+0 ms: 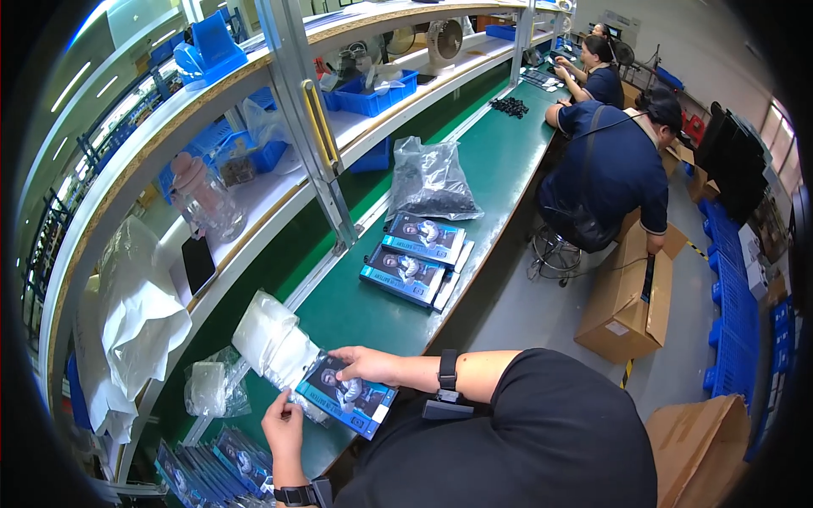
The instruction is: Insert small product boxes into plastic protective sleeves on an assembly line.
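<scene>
We held a flat blue package (349, 396) with both our hands, low over the green surface (373, 317), close to our body. Our right hand (368, 364) gripped its top edge, fingers curled over it. Our left hand (284, 427) pinched its lower left corner — right where a clear plastic bag with white stuff (275, 343) touched the package. Two more blue packages (415, 258) lay side by side farther up the surface, well apart from our hands. A big clear bag of dark bits (432, 182) sat just behind them. A stack of blue packages (216, 466) lay down by our left wrist. Along the same surface, other people in dark blue shirts (614, 165) sat working — one near a brown cardboard box (627, 300) on the floor.
</scene>
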Demonstrator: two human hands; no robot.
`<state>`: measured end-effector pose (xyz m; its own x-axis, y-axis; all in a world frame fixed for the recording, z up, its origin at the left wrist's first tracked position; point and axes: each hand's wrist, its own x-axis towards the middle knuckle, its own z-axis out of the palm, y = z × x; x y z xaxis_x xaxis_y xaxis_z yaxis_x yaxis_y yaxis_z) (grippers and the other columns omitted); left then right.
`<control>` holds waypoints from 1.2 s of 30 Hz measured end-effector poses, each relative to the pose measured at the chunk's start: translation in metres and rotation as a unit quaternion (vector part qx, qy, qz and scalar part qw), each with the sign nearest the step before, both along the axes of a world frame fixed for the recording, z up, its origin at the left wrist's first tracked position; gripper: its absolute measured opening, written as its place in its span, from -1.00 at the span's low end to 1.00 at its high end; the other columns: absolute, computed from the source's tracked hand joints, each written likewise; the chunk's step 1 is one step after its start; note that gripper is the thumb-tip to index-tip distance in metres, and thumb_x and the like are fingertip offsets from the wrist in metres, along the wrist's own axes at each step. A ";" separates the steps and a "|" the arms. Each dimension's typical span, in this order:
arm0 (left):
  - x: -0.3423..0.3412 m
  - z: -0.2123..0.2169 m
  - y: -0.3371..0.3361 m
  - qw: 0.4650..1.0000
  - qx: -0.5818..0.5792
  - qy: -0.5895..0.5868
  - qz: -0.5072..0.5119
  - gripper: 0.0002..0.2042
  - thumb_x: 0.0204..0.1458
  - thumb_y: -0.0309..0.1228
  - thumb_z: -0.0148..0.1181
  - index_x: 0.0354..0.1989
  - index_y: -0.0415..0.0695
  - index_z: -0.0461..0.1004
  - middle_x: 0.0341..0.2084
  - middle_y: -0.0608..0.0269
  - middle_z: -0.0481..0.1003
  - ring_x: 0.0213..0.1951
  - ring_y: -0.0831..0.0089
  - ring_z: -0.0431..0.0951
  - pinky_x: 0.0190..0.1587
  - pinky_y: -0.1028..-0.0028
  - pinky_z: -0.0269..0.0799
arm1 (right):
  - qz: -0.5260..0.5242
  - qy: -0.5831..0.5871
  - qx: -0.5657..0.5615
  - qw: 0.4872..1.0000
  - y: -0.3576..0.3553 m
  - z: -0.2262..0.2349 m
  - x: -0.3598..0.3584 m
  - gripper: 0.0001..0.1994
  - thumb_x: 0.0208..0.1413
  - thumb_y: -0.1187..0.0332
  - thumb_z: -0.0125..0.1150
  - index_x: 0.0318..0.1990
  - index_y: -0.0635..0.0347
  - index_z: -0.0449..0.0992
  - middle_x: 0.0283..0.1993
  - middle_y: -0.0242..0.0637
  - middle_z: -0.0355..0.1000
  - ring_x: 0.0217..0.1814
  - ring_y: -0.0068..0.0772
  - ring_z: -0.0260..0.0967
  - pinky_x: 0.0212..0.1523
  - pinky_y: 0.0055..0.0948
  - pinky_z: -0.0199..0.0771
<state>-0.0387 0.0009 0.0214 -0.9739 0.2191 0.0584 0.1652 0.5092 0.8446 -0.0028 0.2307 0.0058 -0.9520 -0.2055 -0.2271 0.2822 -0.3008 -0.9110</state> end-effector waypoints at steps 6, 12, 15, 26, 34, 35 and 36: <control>-0.007 -0.007 0.001 0.973 -0.076 0.191 -0.108 -0.85 -0.21 -0.70 0.12 -0.40 -0.31 0.50 -0.58 0.28 0.40 -0.54 0.56 0.41 -0.50 0.61 0.34 | 0.070 -0.040 -0.076 0.994 0.004 0.008 0.001 -0.51 -0.07 0.53 0.07 0.09 0.46 0.21 -0.10 -0.10 0.39 -0.16 -0.39 0.41 -0.16 -0.43 0.43; -0.010 -0.018 -0.001 0.990 0.106 -0.092 0.003 -0.89 -0.09 -0.63 0.08 -0.39 -0.31 0.51 -0.64 0.30 0.41 -0.62 0.60 0.39 -0.57 0.60 0.34 | 0.094 -0.076 -0.087 0.989 0.009 -0.003 0.003 -0.51 -0.08 0.53 0.07 0.09 0.41 0.22 -0.11 -0.09 0.40 -0.21 -0.42 0.42 -0.21 -0.45 0.45; -0.016 -0.028 -0.005 0.997 -0.028 0.003 -0.067 -0.84 -0.14 -0.65 0.07 -0.34 -0.34 0.49 -0.68 0.31 0.40 -0.64 0.63 0.36 -0.56 0.61 0.32 | 0.071 -0.068 -0.029 0.995 0.008 -0.001 0.005 -0.50 -0.08 0.55 0.07 0.10 0.42 0.20 -0.11 -0.10 0.39 -0.19 -0.42 0.41 -0.19 -0.47 0.42; 0.005 0.021 0.024 0.971 -0.151 0.129 -0.136 -0.72 -0.25 -0.69 0.03 -0.29 -0.25 0.48 -0.63 0.08 0.42 -0.60 0.38 0.44 -0.49 0.47 0.36 | 0.022 0.010 0.160 0.987 -0.006 0.008 0.000 -0.50 -0.06 0.51 0.09 0.08 0.46 0.18 -0.04 -0.05 0.34 -0.01 -0.39 0.29 -0.04 -0.48 0.29; 0.018 0.009 0.023 0.987 0.103 -0.120 -0.020 -0.70 0.00 -0.41 0.05 -0.12 -0.34 0.36 -0.42 0.14 0.47 -0.38 0.46 0.49 -0.36 0.48 0.42 | -0.095 0.005 0.117 0.989 -0.006 0.004 0.004 -0.70 -0.15 0.24 0.34 -0.55 0.23 0.34 -0.57 -0.40 0.32 -0.54 -0.64 0.21 -0.56 -0.59 0.20; 0.021 0.008 0.027 0.926 0.288 -0.229 0.084 -0.63 0.07 -0.29 0.03 -0.07 -0.34 0.31 -0.35 0.15 0.47 -0.34 0.46 0.49 -0.31 0.48 0.42 | -0.094 0.004 0.117 0.989 -0.009 0.007 0.004 -0.70 -0.15 0.24 0.34 -0.55 0.23 0.34 -0.57 -0.40 0.32 -0.54 -0.64 0.21 -0.56 -0.59 0.20; 0.023 0.009 0.032 0.894 0.369 -0.251 0.048 -0.53 0.10 -0.11 -0.06 -0.02 -0.30 0.26 -0.24 0.09 0.43 -0.23 0.37 0.47 -0.19 0.41 0.40 | -0.057 0.017 0.088 0.994 -0.012 0.011 0.003 -0.69 -0.14 0.22 0.33 -0.57 0.22 0.34 -0.59 -0.43 0.30 -0.55 -0.66 0.19 -0.58 -0.59 0.18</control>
